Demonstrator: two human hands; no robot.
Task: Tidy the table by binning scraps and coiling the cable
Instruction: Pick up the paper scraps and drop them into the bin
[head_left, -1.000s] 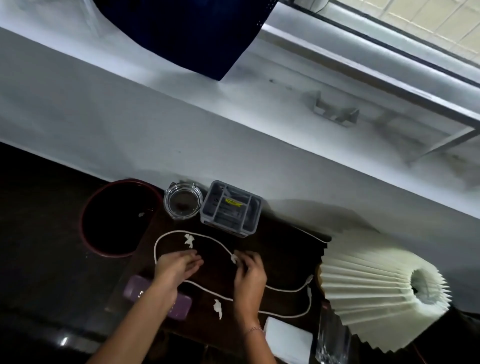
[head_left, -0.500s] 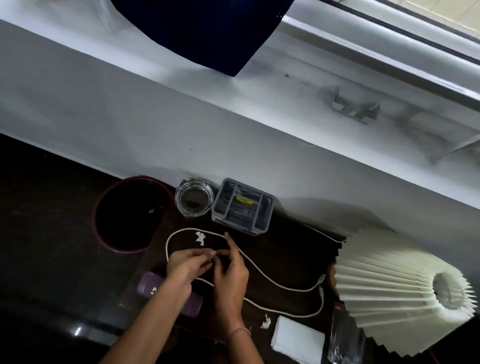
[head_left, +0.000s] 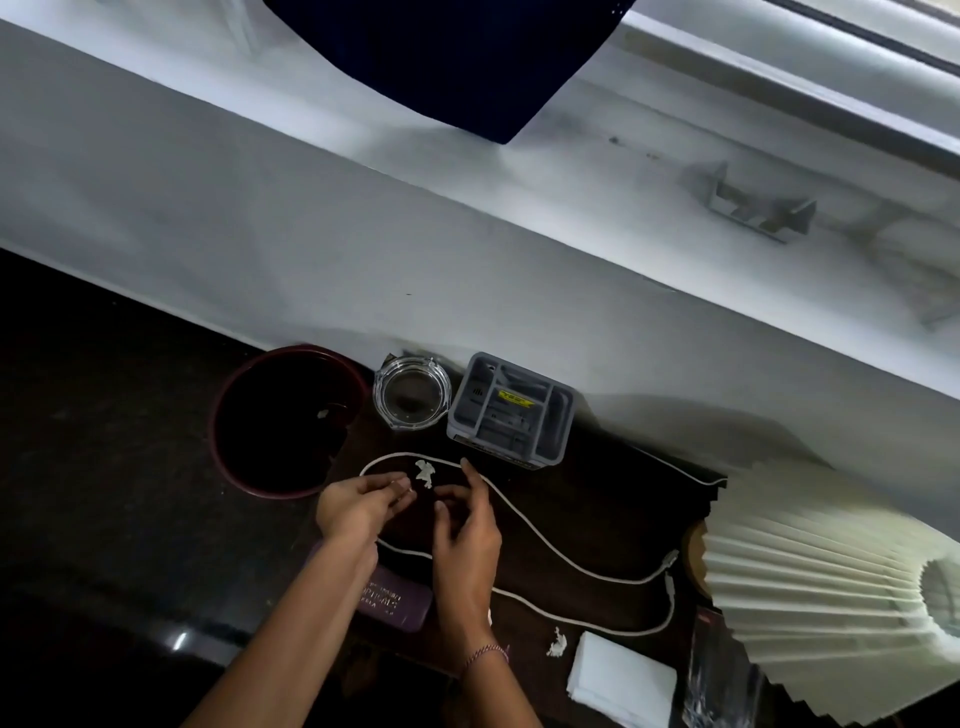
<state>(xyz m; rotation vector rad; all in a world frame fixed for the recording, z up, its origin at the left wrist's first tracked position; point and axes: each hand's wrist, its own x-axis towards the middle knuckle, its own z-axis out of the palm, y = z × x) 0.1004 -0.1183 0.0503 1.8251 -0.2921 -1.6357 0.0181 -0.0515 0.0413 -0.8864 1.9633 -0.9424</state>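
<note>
A white cable (head_left: 545, 552) snakes in loose loops across the dark brown table (head_left: 597, 499). One white paper scrap (head_left: 425, 473) lies inside the cable's far loop, and another scrap (head_left: 557, 642) lies near the front edge. My left hand (head_left: 358, 505) is pinched shut just left of the far scrap, with a small pale bit at its fingertips. My right hand (head_left: 467, 530) hovers open beside it, fingers spread, forefinger pointing toward the cable. The dark red bin (head_left: 224, 415) stands left of the table.
A glass ashtray (head_left: 411, 393) and a grey organiser box (head_left: 511, 411) stand at the back by the wall. A purple case (head_left: 397, 600) lies under my forearms. A pleated lamp shade (head_left: 831, 587), white napkins (head_left: 621, 682) and a glass (head_left: 719, 675) fill the right side.
My right hand took a scrap off the cable, met my left hand, and has drawn back open. The camera has moved closer.
</note>
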